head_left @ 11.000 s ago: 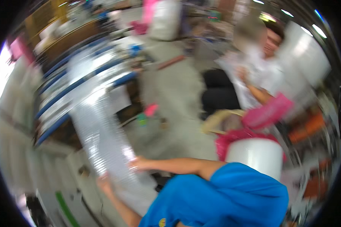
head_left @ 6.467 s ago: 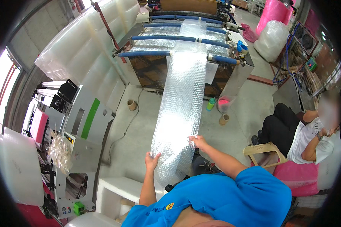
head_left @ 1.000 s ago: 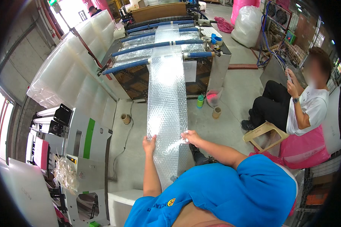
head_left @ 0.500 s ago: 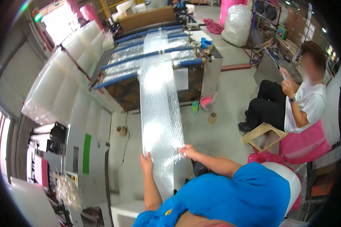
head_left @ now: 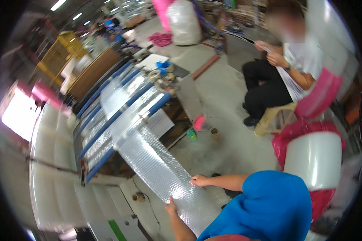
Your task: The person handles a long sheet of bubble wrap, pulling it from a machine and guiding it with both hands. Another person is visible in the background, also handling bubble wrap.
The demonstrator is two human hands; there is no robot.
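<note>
A long clear bubble wrap sheet (head_left: 157,164) runs from a machine with blue rollers (head_left: 120,114) diagonally down toward me. My left hand (head_left: 171,207) grips the sheet's left edge near the bottom. On the sheet's right edge, a little higher up, my right hand (head_left: 199,181) holds on. My blue sleeve (head_left: 269,205) fills the lower right and hides the sheet's near end.
A seated person (head_left: 285,68) on a stool (head_left: 271,116) is at the right. A white roll (head_left: 313,158) in pink wrapping stands close by on my right. A green bottle (head_left: 192,135) and a cardboard tube (head_left: 215,133) sit on the floor. White padded panels (head_left: 48,160) line the left.
The view has swung right and tilted, so the sheet now runs diagonally. Both hands stay on the sheet's edges, lower in the picture than before.
</note>
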